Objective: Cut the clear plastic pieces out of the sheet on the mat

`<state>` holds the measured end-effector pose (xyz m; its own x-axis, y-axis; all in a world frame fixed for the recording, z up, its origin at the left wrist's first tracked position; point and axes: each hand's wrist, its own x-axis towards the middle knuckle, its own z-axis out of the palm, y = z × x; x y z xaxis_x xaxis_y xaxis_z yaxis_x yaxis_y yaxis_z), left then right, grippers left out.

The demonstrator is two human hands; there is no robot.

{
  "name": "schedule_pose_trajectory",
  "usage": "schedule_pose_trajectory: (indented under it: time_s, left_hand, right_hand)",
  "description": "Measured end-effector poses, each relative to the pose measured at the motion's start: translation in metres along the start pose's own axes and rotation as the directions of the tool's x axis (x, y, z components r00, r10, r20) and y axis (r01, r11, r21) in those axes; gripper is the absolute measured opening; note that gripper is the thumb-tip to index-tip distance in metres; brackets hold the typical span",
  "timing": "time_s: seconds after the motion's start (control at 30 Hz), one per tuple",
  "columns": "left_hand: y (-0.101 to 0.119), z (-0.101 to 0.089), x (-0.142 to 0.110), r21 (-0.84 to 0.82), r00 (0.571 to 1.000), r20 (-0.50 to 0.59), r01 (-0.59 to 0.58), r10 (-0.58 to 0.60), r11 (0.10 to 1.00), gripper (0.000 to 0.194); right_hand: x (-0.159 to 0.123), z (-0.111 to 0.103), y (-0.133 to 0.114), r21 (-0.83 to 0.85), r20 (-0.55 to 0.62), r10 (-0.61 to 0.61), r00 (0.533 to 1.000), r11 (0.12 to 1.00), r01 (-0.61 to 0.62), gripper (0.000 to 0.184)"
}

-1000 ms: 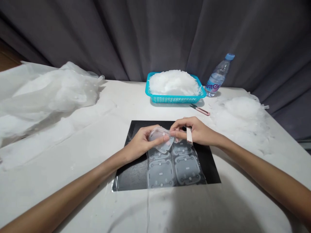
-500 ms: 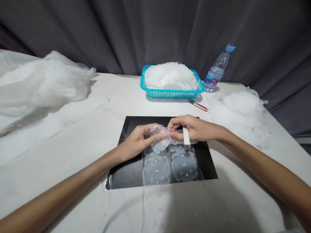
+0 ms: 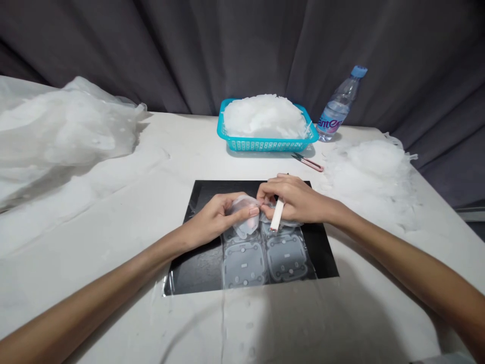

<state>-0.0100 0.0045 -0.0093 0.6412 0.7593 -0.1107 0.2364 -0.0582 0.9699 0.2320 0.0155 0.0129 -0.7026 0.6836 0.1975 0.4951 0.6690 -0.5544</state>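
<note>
My left hand is closed on a translucent, rounded-square plastic-looking piece, thumb on top and the piece slightly curled. Against its right edge, the fingers of my right hand are pinched together. A pale, flat-handled tool is tucked in that right hand, its end pointing down toward me. The fingers hide the tool's working end. Under both hands lies a clear sheet of several similar squares with slots and small round marks, on a black mat.
Beyond the mat is a turquoise basket heaped with white translucent pieces. Pink-handled snips lie in front of it, and a water bottle stands at its right. More translucent pieces are piled at right; a filled plastic bag sits at left.
My right hand has shifted slightly left and turned, swinging the pale tool leftward to a slant. The left hand still holds the translucent piece, now turned a little.
</note>
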Motion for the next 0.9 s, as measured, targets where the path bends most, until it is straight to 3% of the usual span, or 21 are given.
schedule_pose_trajectory:
  time_s: [0.17, 0.23, 0.43, 0.57, 0.7, 0.8, 0.9]
  left_hand:
    - [0.002, -0.001, 0.0, -0.042, 0.999, -0.003, 0.033, -0.033, 0.999, 0.034]
    - [0.003, -0.001, 0.0, -0.026, 0.999, -0.031, 0.04, -0.041, 0.999, 0.035]
    - [0.002, -0.001, 0.001, -0.043, 0.995, -0.1, -0.012, 0.008, 0.999, 0.034]
    - [0.0, -0.005, 0.002, -0.137, 0.986, -0.162, -0.07, 0.048, 0.988, 0.031]
    - [-0.005, -0.009, 0.003, -0.301, 0.996, -0.056, -0.081, 0.067, 0.95, 0.045]
    - [-0.01, -0.01, 0.003, -0.383, 0.994, 0.003, -0.098, 0.108, 0.918, 0.053]
    - [-0.013, -0.01, 0.004, -0.399, 0.992, -0.014, -0.12, 0.125, 0.909, 0.053]
  right_hand:
    - [-0.001, -0.013, -0.003, 0.329, 0.149, 0.024, 0.988, 0.941, -0.073, 0.014]
    - [0.0, -0.016, -0.004, 0.349, 0.165, 0.025, 0.986, 0.934, -0.082, 0.018]
    - [-0.003, -0.013, 0.001, 0.172, 0.043, 0.009, 0.999, 0.985, -0.016, 0.016]
    - [-0.008, -0.01, 0.015, -0.084, -0.129, 0.064, 0.99, 0.994, -0.075, 0.01]
    - [-0.007, -0.011, 0.021, -0.317, -0.321, 0.009, 0.947, 0.941, -0.116, 0.009]
    - [-0.005, -0.021, 0.022, -0.46, -0.287, -0.105, 0.952, 0.887, -0.041, 0.01]
    - [-0.006, -0.033, 0.025, -0.509, -0.298, -0.051, 0.953, 0.853, -0.114, 0.014]
